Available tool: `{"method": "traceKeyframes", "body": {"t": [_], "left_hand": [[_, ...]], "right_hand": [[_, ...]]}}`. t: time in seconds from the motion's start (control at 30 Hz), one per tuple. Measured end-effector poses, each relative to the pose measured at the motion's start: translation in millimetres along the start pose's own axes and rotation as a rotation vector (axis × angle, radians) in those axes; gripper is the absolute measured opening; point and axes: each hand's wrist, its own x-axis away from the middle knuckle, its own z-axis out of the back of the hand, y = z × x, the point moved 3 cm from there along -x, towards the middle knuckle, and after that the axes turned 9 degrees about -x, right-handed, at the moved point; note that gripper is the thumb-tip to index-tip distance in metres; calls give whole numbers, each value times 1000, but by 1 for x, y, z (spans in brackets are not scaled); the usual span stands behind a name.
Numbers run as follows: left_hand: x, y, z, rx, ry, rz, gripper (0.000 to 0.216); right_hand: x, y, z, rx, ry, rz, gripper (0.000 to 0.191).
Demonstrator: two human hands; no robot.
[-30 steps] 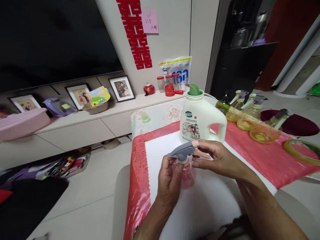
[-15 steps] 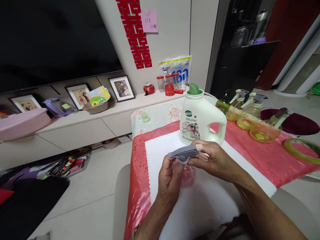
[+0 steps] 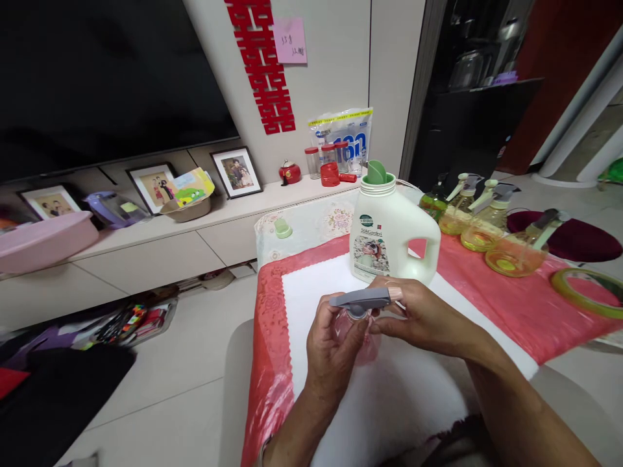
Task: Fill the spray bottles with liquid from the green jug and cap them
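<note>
Spray head (image 3: 363,299) newly level in right fingers (image 3: 393,327), bottle (image 3: 368,353) in left fingers (image 3: 327,310), white mat (image 3: 316,282) below, cabinet (image 3: 158,250) beyond.

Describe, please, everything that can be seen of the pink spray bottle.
The spray bottle has a rounded, see-through pink body, plastic by its look, and a grey spray head with a pale pink tip pointing right. It is roughly upright over the white cloth; whether it rests there is unclear. The left grip wraps the body, and the right grip holds it near the tip. Much is covered, so contents cannot be told.
</note>
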Motion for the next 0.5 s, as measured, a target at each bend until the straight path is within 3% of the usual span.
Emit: {"method": "traceKeyframes", "body": {"t": [0.13, 0.23, 0.4, 0.5], "left_hand": [[0, 0, 1, -25, -4, -34, 17], [1, 0, 3, -105, -9, -42, 14], [3, -3, 4, 92, -31, 48, 28], [4, -5, 4, 171, -26, 110, 26]], "right_hand": [[7, 3, 18, -115, -95, -35, 29], [4, 15, 24, -201, -24, -55, 37], [-8, 30, 4, -246, 51, -27, 33], [-11, 29, -6, -240, 61, -20, 32]]}}
